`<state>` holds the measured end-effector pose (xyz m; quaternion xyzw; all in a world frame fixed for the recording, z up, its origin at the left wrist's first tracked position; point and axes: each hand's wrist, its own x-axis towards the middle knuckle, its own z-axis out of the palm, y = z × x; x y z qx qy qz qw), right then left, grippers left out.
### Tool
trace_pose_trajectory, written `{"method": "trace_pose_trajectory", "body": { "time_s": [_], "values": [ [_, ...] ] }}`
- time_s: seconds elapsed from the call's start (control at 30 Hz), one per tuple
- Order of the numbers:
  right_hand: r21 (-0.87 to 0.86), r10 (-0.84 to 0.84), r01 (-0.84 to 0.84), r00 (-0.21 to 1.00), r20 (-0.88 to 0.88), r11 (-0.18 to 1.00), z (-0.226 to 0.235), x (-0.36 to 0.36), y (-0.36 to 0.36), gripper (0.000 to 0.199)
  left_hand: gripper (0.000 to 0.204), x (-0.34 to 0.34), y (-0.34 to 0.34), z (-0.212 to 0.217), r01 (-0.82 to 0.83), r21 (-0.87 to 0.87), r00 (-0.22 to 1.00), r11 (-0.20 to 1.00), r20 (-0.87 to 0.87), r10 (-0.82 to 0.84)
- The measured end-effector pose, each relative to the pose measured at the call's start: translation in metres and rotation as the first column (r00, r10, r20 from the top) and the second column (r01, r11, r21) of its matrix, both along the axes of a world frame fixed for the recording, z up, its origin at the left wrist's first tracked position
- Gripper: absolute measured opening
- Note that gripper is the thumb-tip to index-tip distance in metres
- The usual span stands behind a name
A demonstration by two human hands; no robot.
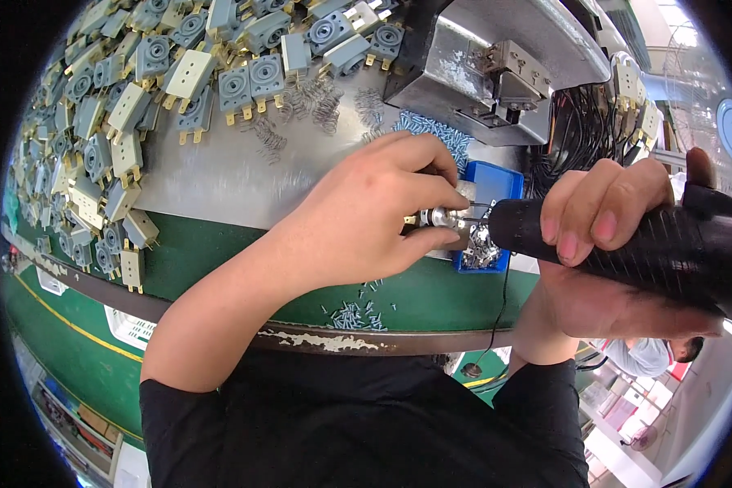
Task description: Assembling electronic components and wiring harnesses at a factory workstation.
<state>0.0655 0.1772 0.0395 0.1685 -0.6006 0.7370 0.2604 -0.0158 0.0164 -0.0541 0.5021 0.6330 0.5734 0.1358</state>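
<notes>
My left hand (374, 213) pinches a small metal-and-grey part (441, 218) between thumb and fingers, just above the bench edge. My right hand (606, 213) grips a black electric screwdriver (667, 248) held sideways, and its thin bit touches the part from the right. Under the tip sits a small blue tray (496, 180) holding screws (481, 254). The part is mostly hidden by my fingers.
A heap of grey and cream plug-like parts (122, 122) with brass pins covers the metal sheet (220, 175) at left and back. Loose springs (313, 102) and small screws (352, 315) lie about. A metal fixture block (496, 77) stands behind the tray, with black cables (581, 130) beside it.
</notes>
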Motion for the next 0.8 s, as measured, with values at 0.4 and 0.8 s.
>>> {"method": "trace_pose_trajectory", "body": {
  "time_s": [0.4,0.8],
  "values": [
    [0.150,0.097,-0.088,0.994,-0.056,0.985,-0.008,0.008,0.009,0.095,0.030,0.000,0.000,-0.001,0.000,-0.017,1.000,1.000,-0.001,0.000],
    [0.176,0.197,-0.184,0.979,-0.056,0.967,-0.011,0.003,0.008,0.100,0.031,-0.001,-0.002,-0.001,-0.008,-0.015,1.000,1.000,-0.028,0.008]
  ]
}}
